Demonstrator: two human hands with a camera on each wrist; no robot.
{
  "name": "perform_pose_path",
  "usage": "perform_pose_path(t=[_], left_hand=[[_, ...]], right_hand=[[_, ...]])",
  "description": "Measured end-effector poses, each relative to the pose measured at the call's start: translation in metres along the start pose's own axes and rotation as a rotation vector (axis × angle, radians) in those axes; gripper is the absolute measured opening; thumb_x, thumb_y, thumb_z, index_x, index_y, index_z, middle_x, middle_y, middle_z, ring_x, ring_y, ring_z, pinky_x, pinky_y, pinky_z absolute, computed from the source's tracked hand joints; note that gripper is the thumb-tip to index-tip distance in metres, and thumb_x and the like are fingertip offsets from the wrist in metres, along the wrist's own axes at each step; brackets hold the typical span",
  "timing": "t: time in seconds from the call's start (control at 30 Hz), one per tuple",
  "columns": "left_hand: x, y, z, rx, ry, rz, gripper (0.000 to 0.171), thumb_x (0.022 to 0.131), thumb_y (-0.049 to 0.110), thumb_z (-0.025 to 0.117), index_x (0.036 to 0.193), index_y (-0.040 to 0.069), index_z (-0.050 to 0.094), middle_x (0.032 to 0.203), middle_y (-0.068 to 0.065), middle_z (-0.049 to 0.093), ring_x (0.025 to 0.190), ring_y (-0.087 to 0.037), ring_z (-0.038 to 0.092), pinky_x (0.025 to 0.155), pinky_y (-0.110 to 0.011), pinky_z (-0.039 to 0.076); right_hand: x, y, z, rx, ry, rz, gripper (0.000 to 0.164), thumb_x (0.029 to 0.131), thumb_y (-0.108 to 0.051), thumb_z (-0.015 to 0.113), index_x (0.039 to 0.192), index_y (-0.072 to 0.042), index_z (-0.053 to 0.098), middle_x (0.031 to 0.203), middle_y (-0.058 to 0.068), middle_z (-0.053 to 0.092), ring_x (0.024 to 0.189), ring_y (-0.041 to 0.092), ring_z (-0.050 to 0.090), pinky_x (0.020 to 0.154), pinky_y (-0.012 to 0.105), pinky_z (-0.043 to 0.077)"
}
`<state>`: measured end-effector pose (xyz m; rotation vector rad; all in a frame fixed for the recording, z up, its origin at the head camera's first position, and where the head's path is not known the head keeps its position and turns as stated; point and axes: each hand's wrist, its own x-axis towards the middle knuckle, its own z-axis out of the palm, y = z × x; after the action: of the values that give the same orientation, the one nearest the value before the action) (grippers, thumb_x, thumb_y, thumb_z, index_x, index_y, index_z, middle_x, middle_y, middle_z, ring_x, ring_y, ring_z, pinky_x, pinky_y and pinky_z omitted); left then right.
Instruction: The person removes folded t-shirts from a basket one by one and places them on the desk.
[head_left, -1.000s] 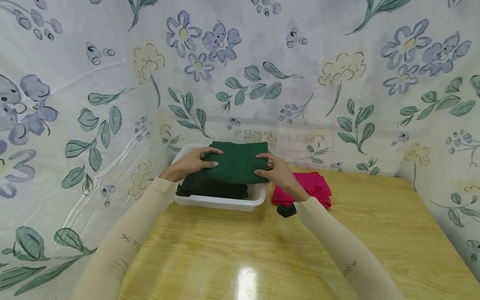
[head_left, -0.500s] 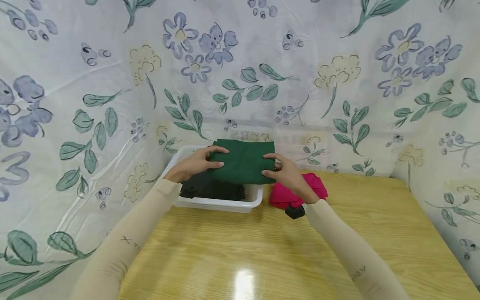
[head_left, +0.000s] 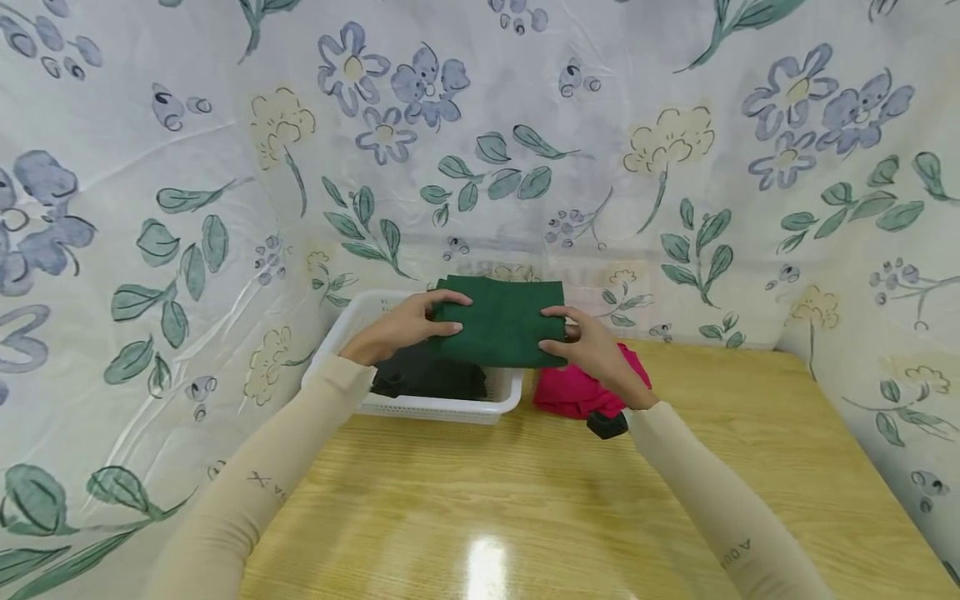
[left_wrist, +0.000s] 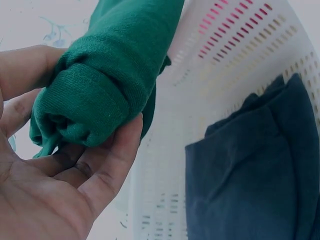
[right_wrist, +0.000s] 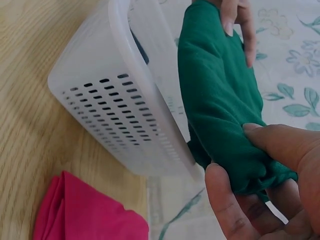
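A folded green cloth garment [head_left: 498, 321] is held up over the right part of a white plastic basket [head_left: 427, 410]. My left hand [head_left: 408, 323] grips its left end, thumb on the near face and fingers wrapped behind and under, as the left wrist view shows. At the other end my right hand [head_left: 588, 343] pinches the cloth between thumb and fingers. Inside the basket lies a folded dark garment [left_wrist: 245, 165], well apart from the green one. Just right of the basket, a folded pink-red garment [right_wrist: 90, 210] rests on the table, partly behind my right hand in the head view.
The wooden table [head_left: 420, 500] stretches in front of the basket and off to the right. A flower-printed sheet [head_left: 480, 192] hangs behind and along the left side, close to the basket. The basket's slotted wall [right_wrist: 115, 105] rises beside the pink-red garment.
Both hands have shifted a little to the right with the green garment, which now covers less of the basket and overlaps the area above the pink-red garment. The grip looks unchanged.
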<state>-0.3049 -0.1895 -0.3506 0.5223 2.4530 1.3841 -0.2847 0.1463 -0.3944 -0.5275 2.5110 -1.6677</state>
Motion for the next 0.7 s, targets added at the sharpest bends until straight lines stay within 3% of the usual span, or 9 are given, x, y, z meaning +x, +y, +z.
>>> perform_pose_path(t=[0.27, 0.5, 0.7], left_hand=[[0.01, 0.009, 0.012, -0.007, -0.023, 0.016, 0.044, 0.101, 0.024, 0.07, 0.143, 0.025, 0.058, 0.156, -0.006, 0.039, 0.123, -0.031, 0.053, 0.099, -0.048, 0.048], [0.019, 0.016, 0.025, -0.016, -0.037, 0.023, 0.043, 0.101, 0.025, 0.07, 0.143, 0.028, 0.059, 0.156, -0.006, 0.039, 0.123, -0.03, 0.054, 0.097, -0.047, 0.05], [0.03, 0.019, 0.037, -0.012, -0.051, 0.047, 0.043, 0.1, 0.025, 0.071, 0.141, 0.028, 0.06, 0.156, -0.005, 0.039, 0.127, -0.028, 0.052, 0.099, -0.045, 0.049]], right_hand=[[-0.007, 0.005, -0.015, -0.004, 0.008, 0.006, 0.051, 0.095, -0.022, 0.077, 0.143, -0.024, 0.058, 0.127, 0.017, 0.069, 0.104, 0.024, 0.072, 0.075, 0.039, 0.055], [-0.014, 0.013, -0.029, 0.017, 0.017, 0.006, 0.053, 0.095, -0.02, 0.077, 0.144, -0.022, 0.057, 0.125, 0.018, 0.07, 0.105, 0.025, 0.072, 0.077, 0.036, 0.059], [-0.022, 0.02, -0.042, 0.019, 0.024, 0.023, 0.052, 0.097, -0.019, 0.075, 0.145, -0.022, 0.056, 0.128, 0.019, 0.068, 0.108, 0.025, 0.071, 0.078, 0.032, 0.056]])
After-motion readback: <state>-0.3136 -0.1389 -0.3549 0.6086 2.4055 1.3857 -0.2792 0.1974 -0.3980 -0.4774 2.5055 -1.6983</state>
